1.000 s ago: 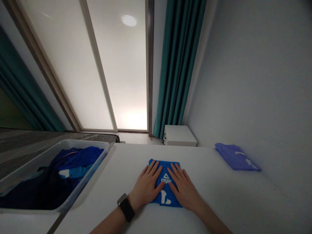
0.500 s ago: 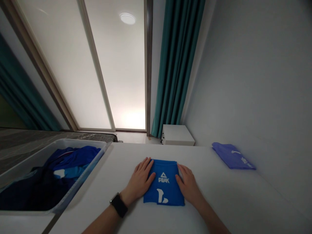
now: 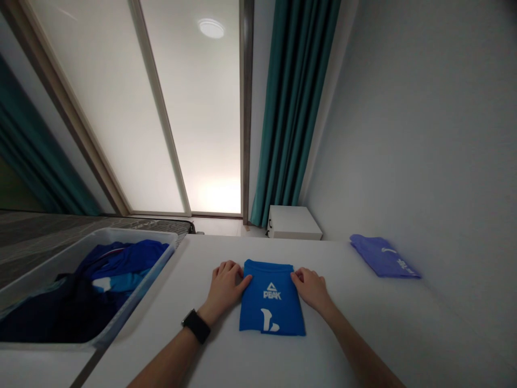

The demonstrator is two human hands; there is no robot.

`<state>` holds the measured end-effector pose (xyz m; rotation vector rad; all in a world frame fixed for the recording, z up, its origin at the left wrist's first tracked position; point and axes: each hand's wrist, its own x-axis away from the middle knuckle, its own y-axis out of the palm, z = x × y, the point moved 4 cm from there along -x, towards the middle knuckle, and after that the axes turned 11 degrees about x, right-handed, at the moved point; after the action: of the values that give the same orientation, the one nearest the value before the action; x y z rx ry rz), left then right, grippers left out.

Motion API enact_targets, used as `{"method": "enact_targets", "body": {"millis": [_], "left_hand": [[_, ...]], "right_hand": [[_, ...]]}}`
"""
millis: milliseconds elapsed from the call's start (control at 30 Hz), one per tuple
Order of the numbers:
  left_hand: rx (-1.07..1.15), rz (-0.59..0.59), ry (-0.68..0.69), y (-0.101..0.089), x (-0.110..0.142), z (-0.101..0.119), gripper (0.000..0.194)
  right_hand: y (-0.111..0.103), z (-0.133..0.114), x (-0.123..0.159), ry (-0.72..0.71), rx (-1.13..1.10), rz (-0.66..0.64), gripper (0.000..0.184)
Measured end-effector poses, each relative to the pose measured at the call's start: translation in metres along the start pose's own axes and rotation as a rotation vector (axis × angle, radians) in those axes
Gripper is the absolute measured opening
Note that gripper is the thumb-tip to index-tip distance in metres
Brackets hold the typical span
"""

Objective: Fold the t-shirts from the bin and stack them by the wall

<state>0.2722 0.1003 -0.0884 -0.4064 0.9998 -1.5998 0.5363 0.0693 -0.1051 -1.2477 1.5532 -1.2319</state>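
Observation:
A folded blue sports shirt (image 3: 271, 312) lies flat on the white table (image 3: 169, 345), with a white PEAK logo and part of a white print facing up. At its upper left edge, my left hand (image 3: 225, 285) pinches the cloth, thumb on top and fingers curled beside it. My right hand (image 3: 312, 288) grips the opposite edge near the upper right corner between thumb and fingers. A dark watch (image 3: 196, 325) is on my left wrist. The fingertips under the cloth are hidden.
At the left stands a translucent plastic bin (image 3: 155, 277) with several dark and blue garments (image 3: 121, 264) in it. A folded purple garment (image 3: 383, 257) lies at the far right by the wall (image 3: 424, 134). Beyond the table's far edge is a white cabinet (image 3: 297, 222).
Both hands have gone from lying flat on the shirt to pinching its side edges. My left hand has shifted left, and the shirt's top edge is slightly raised.

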Motion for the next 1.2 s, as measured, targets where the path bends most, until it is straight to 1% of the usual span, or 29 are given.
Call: {"method": "enact_targets", "body": {"millis": [67,200,333,433,500,600,667,733,800,867,900,933,967,1033,1067,1100,1133,1200], "left_hand": [[-0.007,-0.018,-0.002,0.001,0.001,0.001,0.027],[-0.009,-0.027,-0.003,0.001,0.001,-0.001,0.026],[-0.013,-0.015,0.009,0.002,0.000,-0.003,0.026],[-0.018,-0.016,0.012,0.003,0.000,-0.004,0.026],[-0.016,-0.017,0.005,0.003,0.001,-0.004,0.026],[-0.007,-0.015,-0.001,0.004,0.002,-0.004,0.026],[0.001,-0.013,0.007,0.003,0.002,-0.003,0.027],[0.015,-0.009,-0.007,0.002,0.001,-0.003,0.025],[0.049,-0.001,-0.051,-0.002,-0.004,-0.005,0.024],[0.109,-0.014,-0.032,-0.007,-0.013,0.000,0.033],[0.142,-0.046,0.016,-0.009,-0.020,0.005,0.039],[0.171,-0.108,0.088,-0.010,-0.028,0.013,0.044],[0.196,-0.196,0.169,-0.009,-0.036,0.022,0.048],[0.239,-0.432,0.288,-0.005,-0.051,0.042,0.054],[0.266,-0.555,0.303,-0.001,-0.059,0.051,0.058],[0.298,-0.656,0.274,0.002,-0.066,0.057,0.061],[0.332,-0.743,0.215,0.006,-0.073,0.062,0.062],[0.391,-0.873,0.078,0.013,-0.085,0.067,0.057]], "right_hand": [[0.002,-0.001,-0.007,0.017,-0.034,-0.030,0.031],[0.006,-0.001,-0.016,0.038,-0.165,-0.097,0.023],[0.007,-0.006,-0.014,0.035,-0.391,-0.154,0.018],[0.007,-0.016,-0.007,0.033,-0.575,-0.195,0.018],[0.006,-0.023,-0.002,0.035,-0.667,-0.214,0.026],[0.000,-0.033,0.005,0.069,-0.834,-0.217,0.046],[-0.004,-0.038,0.009,0.104,-0.994,-0.228,0.052],[-0.008,-0.042,0.011,0.117,-1.134,-0.270,0.048],[-0.010,-0.046,0.012,0.103,-1.201,-0.328,0.041],[-0.009,-0.047,0.012,0.099,-1.248,-0.374,0.036],[-0.007,-0.047,0.012,0.104,-1.265,-0.389,0.033],[-0.006,-0.047,0.011,0.109,-1.280,-0.398,0.031],[-0.005,-0.046,0.011,0.113,-1.292,-0.404,0.029],[-0.004,-0.045,0.010,0.114,-1.306,-0.408,0.029],[-0.004,-0.045,0.009,0.107,-1.313,-0.406,0.030],[-0.006,-0.045,0.010,0.095,-1.323,-0.406,0.031],[-0.007,-0.045,0.010,0.080,-1.336,-0.408,0.032],[-0.010,-0.045,0.010,0.054,-1.367,-0.415,0.034]]}}
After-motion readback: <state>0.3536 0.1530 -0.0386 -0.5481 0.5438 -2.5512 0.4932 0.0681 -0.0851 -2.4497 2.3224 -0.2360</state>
